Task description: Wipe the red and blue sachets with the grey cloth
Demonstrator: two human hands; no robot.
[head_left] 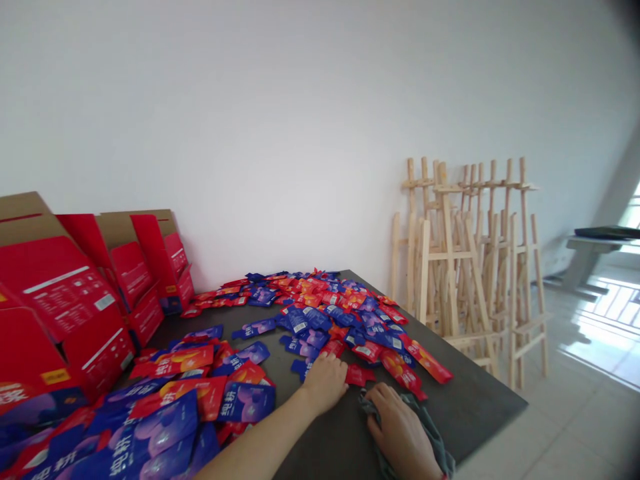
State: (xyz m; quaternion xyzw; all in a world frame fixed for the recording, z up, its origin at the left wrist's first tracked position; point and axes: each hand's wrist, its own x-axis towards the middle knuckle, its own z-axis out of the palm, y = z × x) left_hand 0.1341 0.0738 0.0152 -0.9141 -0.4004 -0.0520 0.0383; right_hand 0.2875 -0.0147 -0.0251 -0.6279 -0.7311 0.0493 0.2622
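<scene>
Palm down at the near edge of a pouch pile, my left hand (326, 383) has its fingers bent and close together. Its fingertips meet a red pouch (333, 347); whatever may be under them is hidden. My right hand (400, 427) is closed over a dark grey-green cloth (431, 427) on the table, to the right of my left hand. Beyond both hands lie many flat blue pouches (306, 320) and red-orange pouches (400, 370), heaped loosely. Another heap, with a large blue pouch (155, 433) on top, spreads to the left of my left forearm.
Open red cardboard boxes (65, 293) stand along the left side of the dark tabletop (480, 407). A white wall (300, 133) rises behind the table. Several wooden easels (450, 267) lean together past its right edge, and a grey table (590, 250) stands farther right.
</scene>
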